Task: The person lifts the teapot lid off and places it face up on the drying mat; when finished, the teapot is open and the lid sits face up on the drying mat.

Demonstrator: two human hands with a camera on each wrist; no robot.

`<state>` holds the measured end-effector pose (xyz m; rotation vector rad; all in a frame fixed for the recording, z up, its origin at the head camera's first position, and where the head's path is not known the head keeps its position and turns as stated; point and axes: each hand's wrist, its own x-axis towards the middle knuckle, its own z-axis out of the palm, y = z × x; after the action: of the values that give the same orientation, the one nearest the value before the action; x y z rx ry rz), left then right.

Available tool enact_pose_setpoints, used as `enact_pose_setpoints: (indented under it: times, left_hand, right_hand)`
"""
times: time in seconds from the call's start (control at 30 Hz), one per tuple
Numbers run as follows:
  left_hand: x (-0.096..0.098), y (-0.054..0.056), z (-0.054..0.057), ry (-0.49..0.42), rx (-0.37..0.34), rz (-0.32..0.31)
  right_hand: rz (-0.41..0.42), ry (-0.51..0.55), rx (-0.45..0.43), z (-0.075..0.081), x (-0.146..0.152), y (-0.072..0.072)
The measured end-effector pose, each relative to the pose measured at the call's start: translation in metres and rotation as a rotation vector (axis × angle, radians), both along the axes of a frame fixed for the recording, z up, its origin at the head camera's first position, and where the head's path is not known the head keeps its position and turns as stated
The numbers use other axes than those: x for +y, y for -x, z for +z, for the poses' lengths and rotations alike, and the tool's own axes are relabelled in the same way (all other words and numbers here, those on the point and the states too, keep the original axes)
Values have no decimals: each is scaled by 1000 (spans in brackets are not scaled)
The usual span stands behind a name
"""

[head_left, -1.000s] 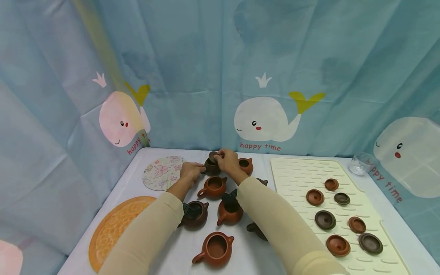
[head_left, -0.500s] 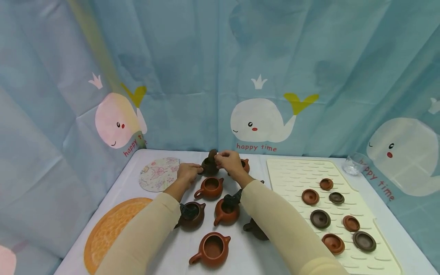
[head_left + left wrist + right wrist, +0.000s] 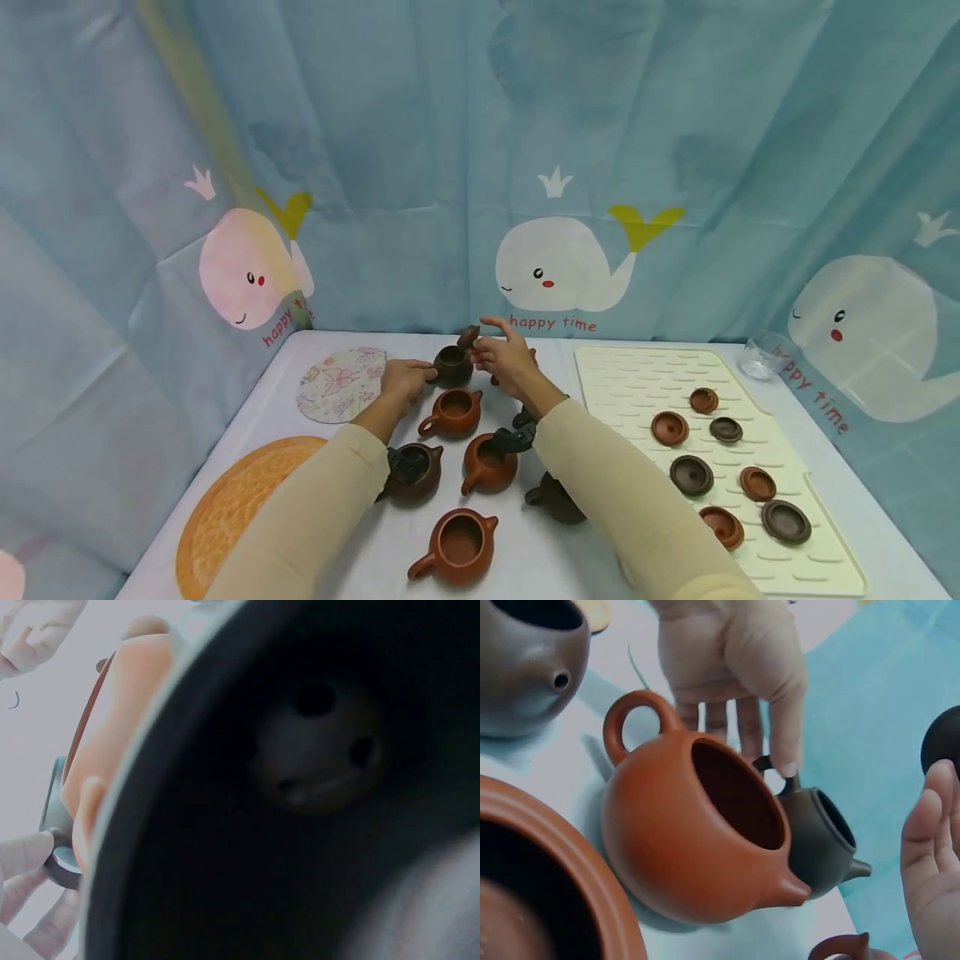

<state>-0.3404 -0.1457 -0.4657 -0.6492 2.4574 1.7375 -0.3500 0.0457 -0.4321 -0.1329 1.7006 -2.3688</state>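
My left hand (image 3: 405, 383) pinches the handle of a small dark brown teapot (image 3: 453, 367) near the table's back edge. The pot stands lidless, its mouth showing dark inside. Just off its right rim my right hand (image 3: 507, 358) holds a dark teapot lid (image 3: 468, 336) tilted on edge, with the index finger lifted away. In the right wrist view, fingertips touch the edge of this lid (image 3: 941, 739), which is partly cut off by the frame. A reddish teapot (image 3: 457, 413) stands in front of the dark one. The left wrist view is mostly blocked by a dark rounded shape.
Several more lidless teapots, including a reddish one (image 3: 460, 546), stand under and between the forearms. On the right, a cream mat (image 3: 637, 375) bears several lids. A clear glass bowl (image 3: 761, 358) is behind it. An orange round mat (image 3: 247, 500) and a patterned round mat (image 3: 341, 385) lie left.
The lid has gone from above the dark teapot's mouth to its right and tipped on edge. My right index finger has straightened away from it. My left hand keeps hold of the handle.
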Motion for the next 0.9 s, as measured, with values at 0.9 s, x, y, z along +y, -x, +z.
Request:
enact_pose_setpoints:
  times: [0.9]
  left_hand:
    - [5, -4, 2, 13, -4, 10]
  right_hand:
    - [116, -7, 107, 32, 62, -25]
